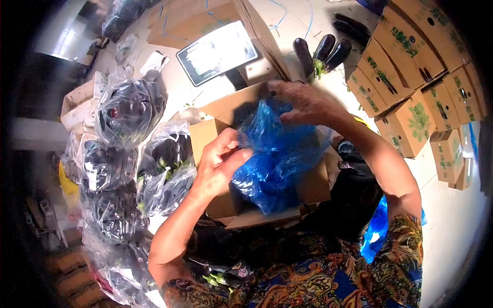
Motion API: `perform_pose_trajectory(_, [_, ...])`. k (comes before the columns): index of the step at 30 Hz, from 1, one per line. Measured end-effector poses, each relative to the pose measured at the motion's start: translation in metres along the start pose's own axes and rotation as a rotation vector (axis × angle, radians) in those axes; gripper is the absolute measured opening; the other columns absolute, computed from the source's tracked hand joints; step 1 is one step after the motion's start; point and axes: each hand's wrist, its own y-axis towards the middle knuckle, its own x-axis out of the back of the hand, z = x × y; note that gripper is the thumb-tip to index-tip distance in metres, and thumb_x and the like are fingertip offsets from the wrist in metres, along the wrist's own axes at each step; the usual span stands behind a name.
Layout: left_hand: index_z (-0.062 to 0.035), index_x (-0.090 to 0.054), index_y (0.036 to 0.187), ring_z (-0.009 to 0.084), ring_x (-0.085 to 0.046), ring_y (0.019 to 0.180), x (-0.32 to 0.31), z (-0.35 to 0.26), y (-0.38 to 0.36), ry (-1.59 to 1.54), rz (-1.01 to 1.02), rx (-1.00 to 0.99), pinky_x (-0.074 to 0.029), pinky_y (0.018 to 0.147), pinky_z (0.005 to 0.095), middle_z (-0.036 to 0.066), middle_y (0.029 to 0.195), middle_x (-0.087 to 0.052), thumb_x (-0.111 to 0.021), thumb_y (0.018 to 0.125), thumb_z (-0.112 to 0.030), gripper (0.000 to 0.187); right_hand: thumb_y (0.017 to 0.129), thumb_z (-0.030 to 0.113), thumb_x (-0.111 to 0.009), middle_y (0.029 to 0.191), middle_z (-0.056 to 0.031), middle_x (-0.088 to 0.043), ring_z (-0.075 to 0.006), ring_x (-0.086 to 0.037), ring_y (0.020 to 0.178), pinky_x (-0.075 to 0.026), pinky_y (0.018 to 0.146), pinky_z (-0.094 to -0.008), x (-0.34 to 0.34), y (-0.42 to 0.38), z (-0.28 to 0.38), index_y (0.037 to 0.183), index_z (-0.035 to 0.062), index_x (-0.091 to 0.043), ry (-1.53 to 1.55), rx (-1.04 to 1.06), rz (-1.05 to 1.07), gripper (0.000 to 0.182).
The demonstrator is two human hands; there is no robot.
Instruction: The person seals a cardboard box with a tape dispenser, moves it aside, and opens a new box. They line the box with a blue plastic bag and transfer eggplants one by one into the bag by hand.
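A crumpled, translucent blue plastic bag (272, 169) sits in the mouth of an open cardboard box (314, 187) in front of me. My left hand (218, 161) is closed at the bag's left edge, thumb and fingers pinching the film. On the far right side, my right hand (308, 105) curls over the bag's upper edge, its fingertips partly blurred and shadowed. Film stretches between both hands. What lies beneath the bag inside the box is hidden.
Eggplants in clear bags (131, 113) line the left side. A lit scale or tablet screen (216, 51) stands behind the box, near another carton (190, 23). Loose eggplants (323, 49) lie on the floor (436, 220). Printed cartons (408, 43) are stacked at right.
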Motion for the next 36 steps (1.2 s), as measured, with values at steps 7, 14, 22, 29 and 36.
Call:
perform_pose_trajectory(7, [-0.0081,-0.055,0.089,0.0071,-0.053,0.075,0.046,0.004,-0.009,-0.319,-0.272,0.088,-0.046,0.073,0.0239,-0.003,0.083,-0.058,-0.061,0.092,-0.018,0.011,0.087,0.019,-0.062,0.085,-0.0035,-0.062,-0.0128,-0.057,0.078,-0.047,0.072,-0.0275,0.013,-0.016,-0.009,0.092,0.0037,-0.064,0.68,-0.291,0.122,0.016])
perform_pose_trajectory(14, [-0.0113,-0.053,0.077,0.0029,-0.032,0.061,0.086,0.054,0.031,-0.031,-0.487,0.008,-0.025,0.054,0.0207,-0.009,0.068,-0.041,-0.053,0.098,-0.021,0.023,0.098,0.026,-0.052,0.082,0.0,-0.06,-0.0075,-0.054,0.072,-0.046,0.067,-0.0219,0.014,-0.007,0.008,0.094,0.0063,-0.06,1.253,-0.425,-0.191,0.021])
perform_pose_trajectory(22, [-0.0107,-0.052,0.076,0.0036,-0.03,0.058,0.127,0.071,0.078,0.09,-0.572,-0.086,-0.025,0.053,0.0215,-0.01,0.064,-0.037,-0.053,0.097,-0.023,0.025,0.097,0.027,-0.056,0.077,0.0045,-0.057,-0.0037,-0.051,0.068,-0.041,0.063,-0.019,0.013,0.007,-0.014,0.089,0.0071,-0.062,0.746,-0.31,0.025,0.022])
perform_pose_trajectory(29, [-0.0083,-0.056,0.077,0.0036,-0.033,0.056,0.152,0.073,0.11,0.147,-0.551,-0.091,-0.028,0.05,0.0226,-0.008,0.061,-0.04,-0.054,0.096,-0.024,0.025,0.095,0.024,-0.058,0.076,0.0056,-0.055,-0.0032,-0.048,0.071,-0.04,0.066,-0.0204,0.018,0.04,-0.042,0.092,0.0046,-0.064,0.729,-0.387,-0.05,0.021])
perform_pose_trajectory(36, [-0.0017,-0.062,0.084,0.0137,-0.052,0.064,0.213,0.241,0.132,0.465,-0.312,-0.099,-0.044,0.064,0.0271,0.004,0.066,-0.056,-0.053,0.095,-0.021,0.024,0.092,0.021,-0.058,0.078,0.0027,-0.059,-0.0057,-0.05,0.074,-0.041,0.068,-0.0217,0.007,0.038,-0.094,0.09,0.0014,-0.065,0.457,-0.379,0.089,0.021])
